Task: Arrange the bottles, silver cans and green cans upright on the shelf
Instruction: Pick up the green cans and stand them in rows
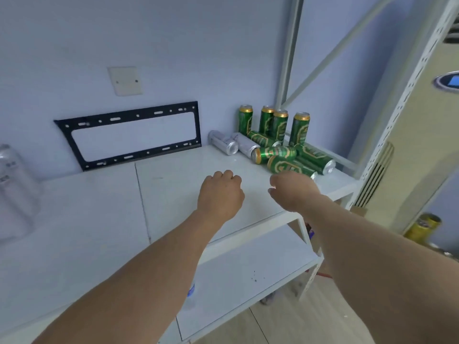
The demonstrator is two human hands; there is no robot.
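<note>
Reaching forward over the white shelf (173, 189), both bare arms are stretching toward the cans at the right end. The left hand (219, 194) is hovering above bare shelf with its fingers curled into a loose fist, holding nothing. The right hand (291, 192) is sitting just in front of the nearest fallen green can (289, 166), fingers bent and slightly parted, apparently empty; whether it is touching the can I cannot tell.

Beyond it, more green cans are lying on their sides, crowding each other: one (274, 153) pointing left and another (315, 157) close to the shelf's right edge. Two silver cans (223, 142) are lying just left of that pile. Behind them four green cans (280, 125) are already standing near the wall. At the far left edge, clear bottles (12, 175) are showing only as a blur.

The main risk, as I judge it, is rolling: pulling the nearest can out of the heap could be nudging its neighbours, sending the rightmost one off the edge, or knocking the standing row over.
</note>
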